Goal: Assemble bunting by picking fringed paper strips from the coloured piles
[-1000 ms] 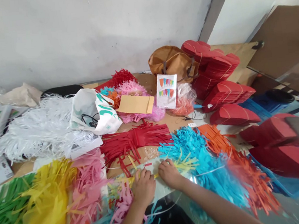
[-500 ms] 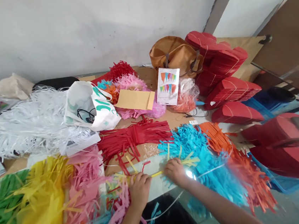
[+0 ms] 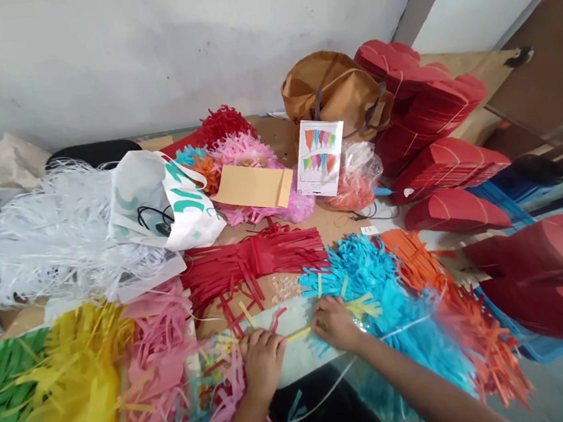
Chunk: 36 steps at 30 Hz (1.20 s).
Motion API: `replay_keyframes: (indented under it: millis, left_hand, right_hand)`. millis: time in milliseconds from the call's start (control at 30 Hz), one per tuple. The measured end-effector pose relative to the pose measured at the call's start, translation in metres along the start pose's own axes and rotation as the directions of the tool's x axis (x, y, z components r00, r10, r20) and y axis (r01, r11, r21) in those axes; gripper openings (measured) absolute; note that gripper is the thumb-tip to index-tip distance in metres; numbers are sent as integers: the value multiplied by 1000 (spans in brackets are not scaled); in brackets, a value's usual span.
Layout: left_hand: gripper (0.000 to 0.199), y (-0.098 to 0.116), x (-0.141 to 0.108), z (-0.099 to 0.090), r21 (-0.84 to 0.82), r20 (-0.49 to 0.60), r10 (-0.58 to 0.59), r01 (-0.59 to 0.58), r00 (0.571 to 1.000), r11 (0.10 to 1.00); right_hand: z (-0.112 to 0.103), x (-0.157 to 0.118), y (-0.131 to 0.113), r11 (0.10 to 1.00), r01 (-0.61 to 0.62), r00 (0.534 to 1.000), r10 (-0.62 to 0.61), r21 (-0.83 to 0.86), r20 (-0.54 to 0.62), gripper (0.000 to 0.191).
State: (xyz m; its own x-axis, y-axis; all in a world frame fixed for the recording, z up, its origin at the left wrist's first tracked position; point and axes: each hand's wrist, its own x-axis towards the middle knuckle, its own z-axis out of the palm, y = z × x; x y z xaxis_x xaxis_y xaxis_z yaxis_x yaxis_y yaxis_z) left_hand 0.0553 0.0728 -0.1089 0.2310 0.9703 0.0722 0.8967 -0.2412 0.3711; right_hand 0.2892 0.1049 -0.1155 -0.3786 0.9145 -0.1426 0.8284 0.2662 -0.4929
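A yellow tissue-paper tassel (image 3: 298, 335) stretches between my two hands, its middle drawn into a thin twisted strand. My left hand (image 3: 264, 362) is closed on one end of it, with yellow strips poking out past the fingers. The other end is gripped by my right hand (image 3: 334, 323), where fringe fans out over blue fringed paper (image 3: 362, 263). Pink and mixed loose fringe (image 3: 230, 391) lies beside my left wrist. Red fringed paper (image 3: 256, 257) is spread just beyond both hands. My fingertips are partly hidden.
Yellow (image 3: 90, 372), green (image 3: 12, 400) and orange (image 3: 418, 264) fringe flank the work area. Behind stand a white plastic bag (image 3: 141, 192), a tan envelope (image 3: 249, 187), a printed package (image 3: 320, 156) and a brown bag (image 3: 334, 91). Red paper stacks (image 3: 450, 166) rise at right, near another person's hand.
My view has shifted slightly. Both hands keep their hold on the yellow tassel, with little visible movement.
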Motion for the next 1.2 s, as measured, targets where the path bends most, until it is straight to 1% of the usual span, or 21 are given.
replay_keyframes:
  millis: [133, 200, 300, 367, 400, 467, 533, 600, 667, 733, 800, 833, 900, 967, 1000, 1033, 1067, 1100, 1133, 1167, 1200]
  left_hand:
    - [18, 0, 1, 4, 54, 17, 33, -34, 999, 998]
    - [15, 0, 0, 7, 70, 20, 90, -91, 996, 993]
    - [31, 1, -2, 12, 68, 30, 212, -214, 977, 974]
    - [35, 2, -3, 13, 74, 30, 257, -258, 966, 963]
    - [35, 3, -3, 12, 79, 30, 265, -266, 964, 961]
    - [33, 5, -3, 11, 85, 36, 271, -274, 962, 958]
    - [31, 8, -3, 10, 83, 41, 271, -273, 962, 958]
    - [27, 12, -3, 11, 76, 38, 261, -264, 964, 962]
    - [22, 17, -2, 14, 66, 17, 246, -247, 969, 967]
    - [18, 23, 1, 17, 57, -19, 231, -229, 973, 972]
    - [18, 27, 4, 15, 51, -66, 213, -210, 975, 976]
    - [19, 28, 6, 11, 48, -89, 206, -202, 974, 978]
    - [21, 28, 7, -8, 42, -135, 203, -199, 970, 979]
    - [22, 27, 5, -40, 28, -188, 235, -234, 954, 972]
    - [23, 27, 2, -60, 22, -218, 263, -265, 940, 964]
    - [24, 28, -1, -81, 12, -264, 298, -306, 917, 952]
    - [25, 29, -5, -102, 9, -303, 335, -349, 892, 937]
    - [24, 32, -9, -123, 18, -352, 363, -382, 863, 924]
    - [24, 35, -13, -141, 26, -398, 381, -404, 835, 914]
    - [23, 39, -18, -157, 28, -427, 387, -416, 817, 909]
    - [22, 42, -22, -168, 22, -458, 378, -415, 805, 910]
  right_hand:
    - [-5, 7, -8, 995, -58, 997, 62, -79, 54, 9]
    - [-8, 10, -10, 993, -60, 996, 66, -104, 56, 9]
    - [-11, 9, -13, 986, -25, 998, 34, -165, 57, 8]
    - [-10, 7, -14, 977, 0, 999, 10, -215, 45, 11]
    - [-9, 5, -14, 972, 20, 1000, -15, -233, 22, 12]
    - [-2, 2, -15, 961, 123, 990, -135, -247, -31, 11]
    - [7, -1, -16, 926, 274, 953, -297, -261, -53, 13]
    - [18, 0, -17, 876, 385, 910, -412, -292, -37, 18]
    - [27, 2, -18, 845, 420, 893, -449, -332, -14, 19]
    - [31, 6, -21, 830, 425, 891, -454, -362, 4, 18]
    - [25, 9, -28, 832, 413, 899, -438, -370, 17, 18]
    - [18, 9, -34, 849, 387, 912, -410, -358, 12, 18]
    - [-7, 5, -51, 894, 306, 942, -333, -327, -30, 17]
    - [-43, -3, -75, 956, 204, 967, -230, -213, -106, 15]
    - [-63, -6, -87, 978, 179, 973, -191, -106, -126, 17]
    - [-83, -9, -98, 985, 168, 980, -162, 45, -112, 21]
    - [-101, -10, -109, 959, 165, 986, -159, 230, -45, 26]
    - [-117, -11, -119, 892, 138, 982, -180, 430, 57, 30]
    - [-129, -11, -127, 795, 83, 962, -221, 601, 160, 34]
    - [-137, -10, -135, 680, 7, 934, -267, 733, 239, 37]
    - [-140, -9, -142, 566, -76, 911, -295, 821, 287, 39]
